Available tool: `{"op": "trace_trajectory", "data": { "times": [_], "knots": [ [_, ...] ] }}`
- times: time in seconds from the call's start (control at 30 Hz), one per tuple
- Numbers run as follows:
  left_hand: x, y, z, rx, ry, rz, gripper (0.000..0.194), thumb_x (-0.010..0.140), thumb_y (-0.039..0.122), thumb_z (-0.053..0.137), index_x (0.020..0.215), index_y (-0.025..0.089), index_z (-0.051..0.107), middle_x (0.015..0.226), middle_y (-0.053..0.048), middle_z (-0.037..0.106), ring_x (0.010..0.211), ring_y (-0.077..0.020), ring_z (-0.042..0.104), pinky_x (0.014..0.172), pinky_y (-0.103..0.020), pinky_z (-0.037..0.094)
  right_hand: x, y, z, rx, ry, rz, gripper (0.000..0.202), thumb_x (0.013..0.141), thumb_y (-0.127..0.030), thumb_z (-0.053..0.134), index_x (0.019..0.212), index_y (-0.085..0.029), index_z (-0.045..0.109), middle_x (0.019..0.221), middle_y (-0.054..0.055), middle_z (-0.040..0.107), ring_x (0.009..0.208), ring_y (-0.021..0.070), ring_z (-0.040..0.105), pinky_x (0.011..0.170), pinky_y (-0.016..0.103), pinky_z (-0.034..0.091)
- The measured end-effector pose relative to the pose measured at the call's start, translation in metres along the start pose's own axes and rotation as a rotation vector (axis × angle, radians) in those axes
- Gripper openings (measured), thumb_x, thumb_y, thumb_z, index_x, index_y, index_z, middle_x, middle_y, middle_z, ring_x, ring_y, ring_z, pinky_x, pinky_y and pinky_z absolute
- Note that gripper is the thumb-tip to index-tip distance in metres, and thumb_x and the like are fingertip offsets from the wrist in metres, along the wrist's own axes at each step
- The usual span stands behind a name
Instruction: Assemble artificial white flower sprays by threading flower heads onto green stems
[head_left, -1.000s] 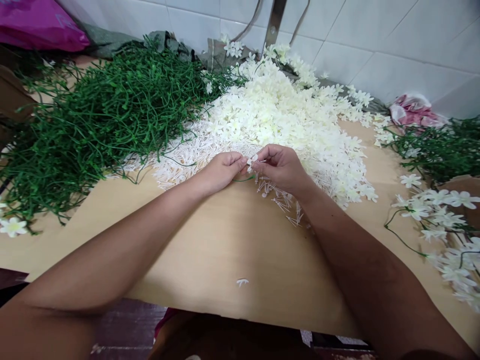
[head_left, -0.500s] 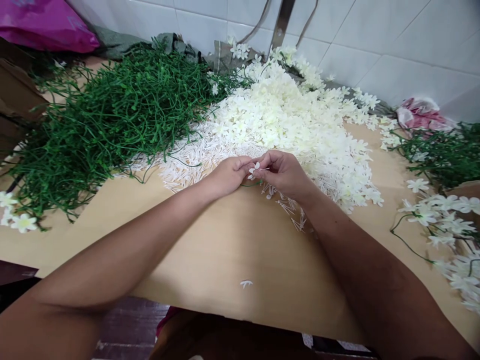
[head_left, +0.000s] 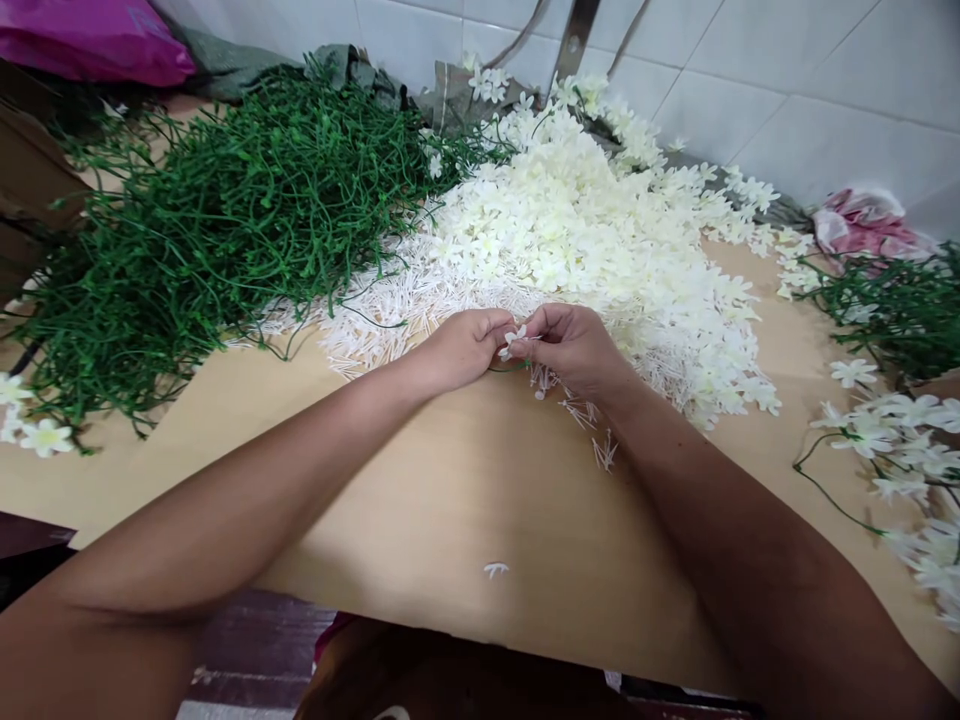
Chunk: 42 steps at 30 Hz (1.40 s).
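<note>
Head view: the right hand (head_left: pixel 571 348) is nearly closed, thumb and fingers pinching a small white flower (head_left: pixel 513 342). The left hand (head_left: pixel 474 348) is curled narrow beside it, its fingertips at the flower, which lies between the two hands. A thin green stem (head_left: pixel 510 368) shows just below them. Beyond the hands, white flowers (head_left: pixel 570 215) are heaped on the surface (head_left: pixel 405 500).

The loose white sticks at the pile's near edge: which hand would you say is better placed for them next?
Probably the right hand: the loose white sticks lie close to its wrist, while the left hand is farther off. Both meet at a small white flower, so neither looks free.
</note>
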<state>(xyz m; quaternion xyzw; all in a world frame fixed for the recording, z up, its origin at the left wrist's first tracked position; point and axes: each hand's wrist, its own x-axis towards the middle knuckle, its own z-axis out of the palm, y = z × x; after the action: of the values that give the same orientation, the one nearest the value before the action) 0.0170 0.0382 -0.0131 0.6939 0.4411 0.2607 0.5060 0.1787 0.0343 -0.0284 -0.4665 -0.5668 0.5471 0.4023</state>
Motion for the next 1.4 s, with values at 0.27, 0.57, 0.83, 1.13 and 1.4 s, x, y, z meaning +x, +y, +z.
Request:
{"op": "trace_trajectory", "data": {
  "times": [0.27,0.57,0.83,1.13,1.4],
  "knots": [
    [0.004,-0.005,0.002,0.008,0.034,-0.001,0.023,0.085,0.014,0.039,0.063,0.016,0.046,0.058,0.004,0.043,0.056,-0.0079,0.037,0.057,-0.022,0.029,0.004,0.001,0.005,0.056,0.068,0.006,0.044,0.040,-0.038,0.089,0.057,-0.018,0.054,0.054,-0.004,0.059,0.054,0.0093,0.056,0.052,0.024,0.044],
    [0.002,-0.002,-0.012,-0.213,-0.171,-0.013,0.031,0.083,0.037,0.056,0.062,0.015,0.049,0.050,0.007,0.032,0.047,-0.0047,0.027,0.049,-0.020,0.026,0.000,-0.017,-0.010,-0.001,-0.074,-0.041,0.038,0.050,-0.035,0.087,0.061,-0.016,0.056,0.056,-0.004,0.057,0.052,0.0056,0.049,0.049,0.021,0.036],
    [-0.001,0.000,-0.005,-0.190,-0.141,-0.003,0.030,0.086,0.018,0.046,0.057,0.015,0.043,0.052,0.006,0.035,0.048,-0.0036,0.029,0.048,-0.018,0.024,-0.001,-0.008,-0.005,-0.026,-0.060,0.005,0.043,0.047,-0.039,0.087,0.060,-0.017,0.052,0.054,-0.005,0.053,0.052,0.0068,0.049,0.050,0.022,0.036],
    [-0.001,0.004,-0.009,-0.195,-0.147,-0.014,0.028,0.084,0.023,0.053,0.057,0.014,0.047,0.052,0.006,0.037,0.048,-0.0033,0.031,0.051,-0.018,0.027,-0.002,-0.024,-0.008,-0.127,-0.096,-0.043,0.041,0.050,-0.039,0.085,0.063,-0.017,0.053,0.054,-0.005,0.053,0.050,0.0061,0.047,0.047,0.022,0.034],
    [-0.011,0.013,-0.043,0.046,-0.212,0.012,0.018,0.074,0.032,0.062,0.068,0.014,0.064,0.061,0.002,0.058,0.057,-0.0071,0.047,0.056,-0.019,0.035,-0.025,-0.076,-0.054,-0.351,-0.576,0.041,0.020,0.068,-0.027,0.075,0.084,-0.017,0.069,0.079,0.004,0.071,0.070,0.0133,0.064,0.061,0.027,0.050]
  ]
}}
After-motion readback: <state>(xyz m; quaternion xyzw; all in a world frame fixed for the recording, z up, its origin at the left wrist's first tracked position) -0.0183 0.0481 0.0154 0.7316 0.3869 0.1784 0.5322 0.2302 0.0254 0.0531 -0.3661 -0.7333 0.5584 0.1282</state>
